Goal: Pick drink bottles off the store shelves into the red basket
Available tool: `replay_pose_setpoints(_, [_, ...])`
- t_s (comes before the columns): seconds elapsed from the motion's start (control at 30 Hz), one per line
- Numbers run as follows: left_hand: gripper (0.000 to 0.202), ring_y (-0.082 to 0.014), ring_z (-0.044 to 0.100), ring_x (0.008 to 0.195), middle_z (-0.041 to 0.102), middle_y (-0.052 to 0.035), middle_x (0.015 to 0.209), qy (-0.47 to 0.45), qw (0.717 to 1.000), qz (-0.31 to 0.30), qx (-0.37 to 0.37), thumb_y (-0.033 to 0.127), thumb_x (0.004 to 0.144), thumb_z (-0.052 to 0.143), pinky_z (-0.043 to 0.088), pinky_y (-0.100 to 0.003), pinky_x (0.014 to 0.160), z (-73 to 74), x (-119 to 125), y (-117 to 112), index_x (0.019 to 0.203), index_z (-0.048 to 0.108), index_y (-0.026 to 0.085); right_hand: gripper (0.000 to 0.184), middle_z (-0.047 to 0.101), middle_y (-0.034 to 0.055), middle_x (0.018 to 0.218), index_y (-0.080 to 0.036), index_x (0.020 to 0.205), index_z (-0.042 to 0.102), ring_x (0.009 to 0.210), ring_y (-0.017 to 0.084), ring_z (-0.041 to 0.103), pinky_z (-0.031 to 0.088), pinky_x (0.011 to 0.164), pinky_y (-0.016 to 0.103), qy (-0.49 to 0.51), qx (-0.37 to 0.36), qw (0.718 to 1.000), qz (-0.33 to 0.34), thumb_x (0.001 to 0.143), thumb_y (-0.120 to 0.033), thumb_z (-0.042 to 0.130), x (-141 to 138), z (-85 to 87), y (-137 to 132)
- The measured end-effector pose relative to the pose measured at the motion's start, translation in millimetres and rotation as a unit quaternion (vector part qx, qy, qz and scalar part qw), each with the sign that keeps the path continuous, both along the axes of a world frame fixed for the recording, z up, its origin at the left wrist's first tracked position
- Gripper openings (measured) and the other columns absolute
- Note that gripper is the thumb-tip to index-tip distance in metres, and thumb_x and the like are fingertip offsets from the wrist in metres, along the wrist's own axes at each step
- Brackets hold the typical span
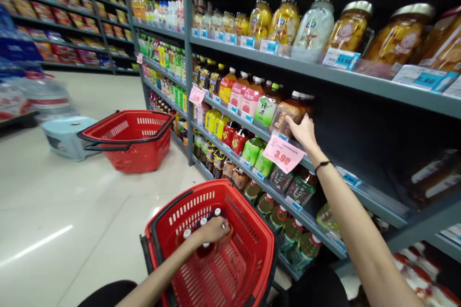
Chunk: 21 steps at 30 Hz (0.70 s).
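Note:
My right hand [304, 132] reaches to the middle shelf, its thumb on the front and its fingers around the side of a brown-labelled drink bottle [284, 116] that stands upright there. Beside that bottle is a green-labelled tea bottle [265, 109]. Down inside the near red basket [259, 211], my left hand [213, 229] is closed around the top of an amber drink bottle [226, 238], mostly covered by the fingers. Several dark bottles with white caps, one showing its bottle cap [187, 233], stand next to it in the basket.
A second red basket [144, 153] with black handles sits on the floor beyond, next to a pale blue stool [70, 134]. A pink price tag [283, 152] sticks out from the shelf edge. Glass fruit jars [313, 29] line the shelf above.

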<state>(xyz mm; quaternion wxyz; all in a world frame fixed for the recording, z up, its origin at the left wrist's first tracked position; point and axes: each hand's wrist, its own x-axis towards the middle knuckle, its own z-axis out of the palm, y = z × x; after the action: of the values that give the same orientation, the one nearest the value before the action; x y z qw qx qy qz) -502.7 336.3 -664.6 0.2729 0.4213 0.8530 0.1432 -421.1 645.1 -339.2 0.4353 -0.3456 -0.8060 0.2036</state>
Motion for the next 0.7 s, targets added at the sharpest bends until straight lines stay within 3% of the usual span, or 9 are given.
replay_pose_setpoints(0.1, [0.026,-0.0311,0.081,0.098,0.083,-0.0153,0.099,0.034,0.999,-0.026,-0.008,0.017,0.097,0.054,0.057,-0.035,0.083,4.9,9.1,-9.0,0.088,0.078,0.016,0.090,0.060,0.0398,0.142,0.003,0.137,0.059,0.144,0.050,0.052,0.041,0.121,0.062,0.002,-0.031,0.999,-0.039,0.080,-0.061,0.085,-36.9,0.6,8.8])
replay_pose_setpoints(0.23, [0.032,-0.0370,0.079,0.112,0.081,-0.0238,0.115,0.071,0.997,-0.038,-0.005,0.017,0.101,0.045,0.057,-0.043,0.094,8.1,7.1,-16.2,0.103,0.078,0.013,0.087,0.065,0.0367,0.137,0.000,0.131,0.060,0.139,0.046,0.059,0.048,0.117,0.053,0.020,-0.047,0.995,-0.082,0.074,-0.057,0.091,-45.3,-3.5,12.5])
replay_pose_setpoints(0.4, [0.034,-0.0363,0.077,0.114,0.079,-0.0243,0.118,0.087,0.995,-0.044,0.016,0.019,0.104,0.041,0.056,-0.043,0.097,9.7,2.2,-17.6,0.108,0.075,0.014,0.085,0.072,0.0323,0.126,-0.004,0.124,0.061,0.122,0.043,0.071,0.057,0.105,0.048,0.050,-0.038,0.993,-0.098,0.067,-0.056,0.097,-13.6,-1.9,18.4])
replay_pose_setpoints(0.53, [0.030,-0.0340,0.077,0.111,0.080,-0.0201,0.112,0.093,0.994,-0.035,0.040,0.020,0.103,0.043,0.055,-0.041,0.096,12.9,4.1,-15.7,0.097,0.072,0.018,0.083,0.075,0.0239,0.125,-0.011,0.126,0.059,0.117,0.036,0.073,0.057,0.105,0.044,0.082,0.016,0.994,-0.075,0.065,-0.051,0.098,23.2,-4.1,12.0])
replay_pose_setpoints(0.7, [0.024,-0.0275,0.078,0.102,0.081,-0.0109,0.101,0.080,0.992,-0.030,0.094,0.021,0.101,0.046,0.054,-0.035,0.092,27.4,3.1,-12.2,0.093,0.069,0.022,0.093,0.068,0.0184,0.141,-0.016,0.140,0.053,0.128,0.032,0.069,0.054,0.113,0.043,0.177,0.144,0.973,0.032,0.066,-0.052,0.096,68.0,-0.6,-15.1])
